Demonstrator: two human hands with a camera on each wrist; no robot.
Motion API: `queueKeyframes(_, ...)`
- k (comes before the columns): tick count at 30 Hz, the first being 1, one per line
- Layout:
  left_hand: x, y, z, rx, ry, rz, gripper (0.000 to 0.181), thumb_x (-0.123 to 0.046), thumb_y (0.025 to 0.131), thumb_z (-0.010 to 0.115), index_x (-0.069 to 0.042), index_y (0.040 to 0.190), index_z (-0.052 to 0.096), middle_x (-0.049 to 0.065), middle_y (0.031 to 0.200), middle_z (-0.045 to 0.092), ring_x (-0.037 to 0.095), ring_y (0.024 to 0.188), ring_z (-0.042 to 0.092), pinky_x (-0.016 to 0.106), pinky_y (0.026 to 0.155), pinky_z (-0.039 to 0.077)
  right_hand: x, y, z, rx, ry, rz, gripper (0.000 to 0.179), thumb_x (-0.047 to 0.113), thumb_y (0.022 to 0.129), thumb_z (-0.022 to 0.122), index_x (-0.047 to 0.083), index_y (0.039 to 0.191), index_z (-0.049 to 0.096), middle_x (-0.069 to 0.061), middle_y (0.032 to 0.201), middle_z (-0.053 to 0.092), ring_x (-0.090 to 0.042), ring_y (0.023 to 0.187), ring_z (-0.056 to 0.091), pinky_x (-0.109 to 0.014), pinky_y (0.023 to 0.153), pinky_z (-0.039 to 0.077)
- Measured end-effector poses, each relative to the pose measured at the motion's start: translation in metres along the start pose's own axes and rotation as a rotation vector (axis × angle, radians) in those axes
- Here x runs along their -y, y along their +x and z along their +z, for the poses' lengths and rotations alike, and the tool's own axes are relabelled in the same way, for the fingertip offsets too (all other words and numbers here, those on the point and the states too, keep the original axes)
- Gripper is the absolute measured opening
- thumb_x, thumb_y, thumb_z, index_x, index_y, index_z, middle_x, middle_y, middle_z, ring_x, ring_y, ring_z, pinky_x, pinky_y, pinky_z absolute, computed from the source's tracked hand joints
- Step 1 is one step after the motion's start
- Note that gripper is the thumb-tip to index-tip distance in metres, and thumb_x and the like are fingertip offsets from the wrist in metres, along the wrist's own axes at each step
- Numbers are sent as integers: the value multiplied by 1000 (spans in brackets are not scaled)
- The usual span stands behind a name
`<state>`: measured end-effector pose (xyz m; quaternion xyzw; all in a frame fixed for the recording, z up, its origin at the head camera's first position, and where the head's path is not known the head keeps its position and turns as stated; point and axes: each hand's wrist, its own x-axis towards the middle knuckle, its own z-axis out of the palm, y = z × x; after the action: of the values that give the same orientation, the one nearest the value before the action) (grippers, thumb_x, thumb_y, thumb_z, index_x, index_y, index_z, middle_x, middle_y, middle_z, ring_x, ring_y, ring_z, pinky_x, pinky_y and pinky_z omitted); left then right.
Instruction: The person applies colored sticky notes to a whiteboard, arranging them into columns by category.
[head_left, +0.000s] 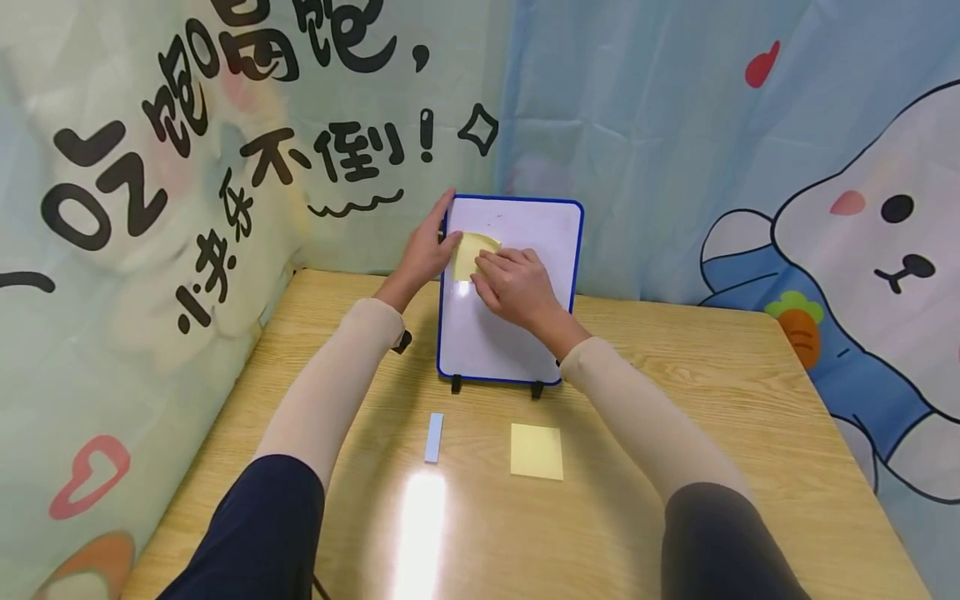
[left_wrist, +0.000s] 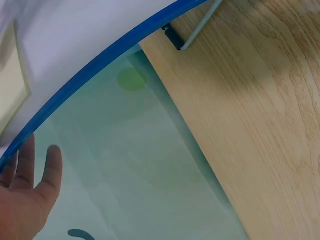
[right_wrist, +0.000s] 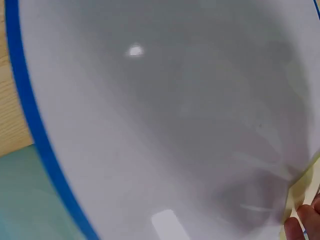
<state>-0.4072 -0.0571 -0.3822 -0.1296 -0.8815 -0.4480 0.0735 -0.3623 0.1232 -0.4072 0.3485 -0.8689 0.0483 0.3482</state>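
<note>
A whiteboard with a blue rim stands propped up on the table. On its upper left part is a yellow sticky note, its upper right corner curling off the surface. My left hand grips the board's left edge, thumb in front by the note; in the left wrist view, some fingers pass behind the rim. My right hand pinches the note's right side with bent fingers. In the right wrist view, the note stands partly away from the board, and only fingertips show.
Another yellow sticky note lies flat on the wooden table in front of the board. A pale blue strip lies to its left. Black feet support the board. Printed curtains hang behind and to the left.
</note>
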Motion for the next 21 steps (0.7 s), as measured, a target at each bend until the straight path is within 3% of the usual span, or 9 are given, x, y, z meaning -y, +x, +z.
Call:
queueKeyframes(12, -2, -3, -1, -3, -12, 18, 62, -18, 95, 49, -30, 147, 18, 8, 144, 39, 22, 115, 52, 36, 94, 46, 0, 11, 7, 128, -64, -39, 54, 45, 92, 45, 11, 134, 49, -6, 139, 48, -26, 128, 42, -44, 98, 36)
queueKeyframes(21, 0, -2, -2, -9, 11, 17, 62, -19, 95, 50, -32, 147, 18, 5, 147, 36, 21, 120, 49, 36, 98, 43, -3, 7, 5, 362, -117, -25, 69, 57, 93, 28, 13, 147, 25, -3, 153, 24, -22, 142, 17, -49, 113, 9)
